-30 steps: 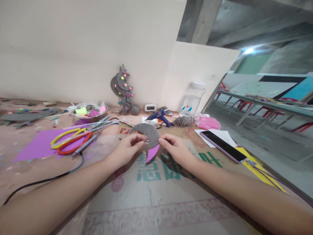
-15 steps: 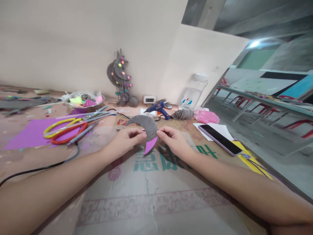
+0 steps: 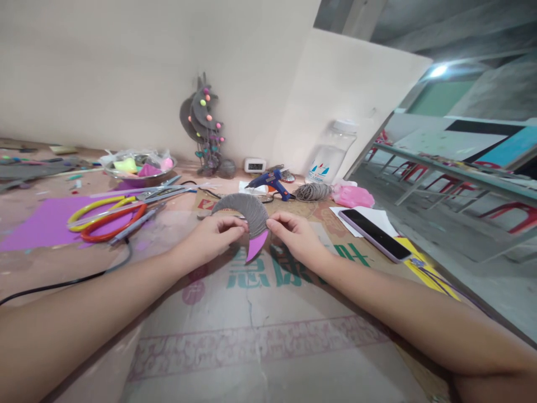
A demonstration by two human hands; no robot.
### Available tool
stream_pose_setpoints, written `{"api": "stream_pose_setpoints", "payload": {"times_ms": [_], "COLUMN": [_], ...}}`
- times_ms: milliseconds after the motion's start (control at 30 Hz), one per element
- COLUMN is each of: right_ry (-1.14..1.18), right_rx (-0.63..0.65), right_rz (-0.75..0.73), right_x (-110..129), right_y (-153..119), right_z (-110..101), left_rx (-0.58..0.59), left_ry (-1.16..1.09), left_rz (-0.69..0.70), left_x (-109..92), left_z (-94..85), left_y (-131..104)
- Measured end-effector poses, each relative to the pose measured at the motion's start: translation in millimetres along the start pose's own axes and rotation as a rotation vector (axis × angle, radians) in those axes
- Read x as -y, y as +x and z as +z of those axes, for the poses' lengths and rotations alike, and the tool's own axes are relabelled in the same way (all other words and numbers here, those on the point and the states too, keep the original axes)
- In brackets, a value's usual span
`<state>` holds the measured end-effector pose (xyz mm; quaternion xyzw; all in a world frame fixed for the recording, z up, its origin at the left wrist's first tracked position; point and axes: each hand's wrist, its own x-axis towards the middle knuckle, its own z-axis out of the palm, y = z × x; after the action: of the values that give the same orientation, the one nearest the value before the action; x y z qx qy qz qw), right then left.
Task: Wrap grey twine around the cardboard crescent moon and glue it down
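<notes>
A crescent moon cutout point(image 3: 253, 212), wrapped in grey yarn except for its bare purple lower tip, is held up between my two hands above a cardboard sheet. My left hand point(image 3: 216, 238) is closed, with thumb and fingers pinched at the crescent's inner edge. On the outer edge, near where the grey wrapping meets the purple, my right hand point(image 3: 296, 235) pinches with thumb and forefinger. Whether a loose strand runs through the fingers is too small to tell. The cardboard point(image 3: 268, 313) with green lettering lies beneath my forearms.
Scissors point(image 3: 111, 218) with yellow and orange handles lie on purple sheets at left, near a metal bowl point(image 3: 109, 169). Behind the crescent are a blue glue gun point(image 3: 271, 182), grey yarn point(image 3: 312, 192) and a white clock point(image 3: 255, 165). A bottle point(image 3: 331, 151) and a phone point(image 3: 375, 235) are at right.
The whole view has shifted slightly. Both hands keep their pinch on the crescent, which looks almost the same in position and wrapping.
</notes>
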<state>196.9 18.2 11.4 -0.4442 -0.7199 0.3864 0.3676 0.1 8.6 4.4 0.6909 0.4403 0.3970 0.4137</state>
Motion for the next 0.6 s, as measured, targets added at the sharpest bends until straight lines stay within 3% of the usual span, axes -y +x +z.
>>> {"api": "stream_pose_setpoints", "payload": {"times_ms": [400, 600], "right_ry": [-0.021, 0.010], "right_rx": [0.008, 0.010], "right_rz": [-0.040, -0.012], "right_x": [2.5, 2.3], "right_y": [-1.1, -0.6], "right_z": [0.8, 0.5], "left_rx": [0.056, 0.119], "left_ry": [0.116, 0.042], "left_rz": [0.027, 0.036], "left_x": [1.6, 0.1], "left_z": [-1.1, -1.6], "left_y": [-1.0, -1.3]}}
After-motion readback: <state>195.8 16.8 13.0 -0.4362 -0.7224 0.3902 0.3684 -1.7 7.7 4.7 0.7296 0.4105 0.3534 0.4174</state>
